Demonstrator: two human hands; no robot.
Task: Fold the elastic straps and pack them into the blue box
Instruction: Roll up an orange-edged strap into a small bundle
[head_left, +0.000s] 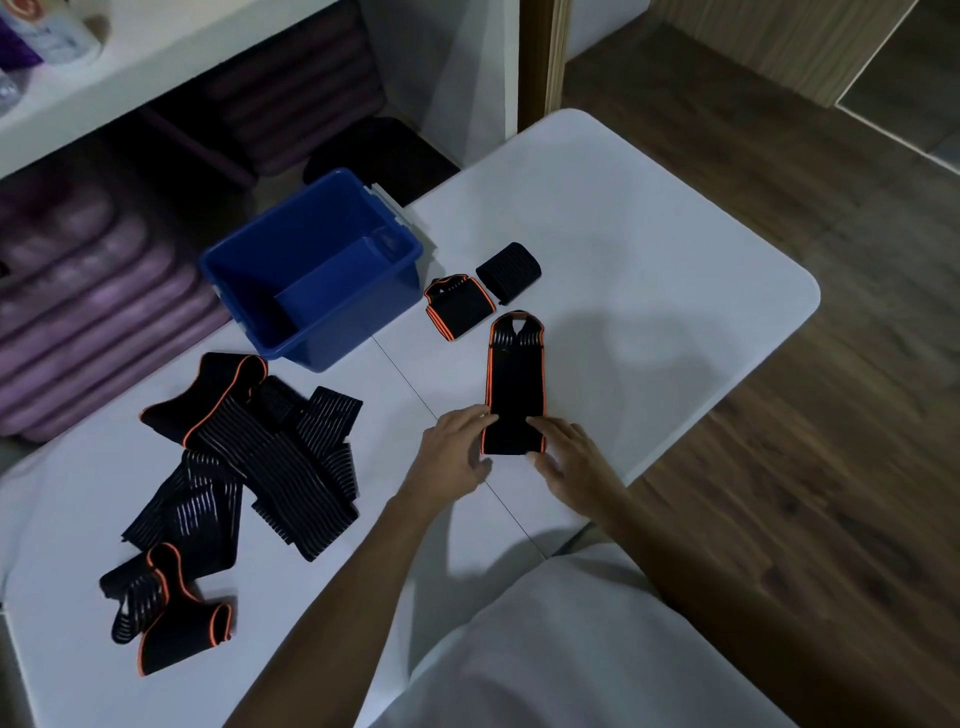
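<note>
A long black elastic strap edged in orange (515, 384) lies flat on the white surface (675, 270), to the right of the open blue plastic box (311, 270). The left hand (457, 452) and right hand (571, 457) rest on its near end, fingers straight and slightly spread. Two folded black straps (483, 293) sit just right of the box; a heap of unfolded black straps (244, 467) lies in front of it.

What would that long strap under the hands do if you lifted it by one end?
The strap would probably droop and unfold, since it is thin fabric lying flat in layers. It looks light: the left hand and right hand pin it with fingertips only. It seems unlikely to roll or slide; the loose pile lies limp in its bends.
</note>
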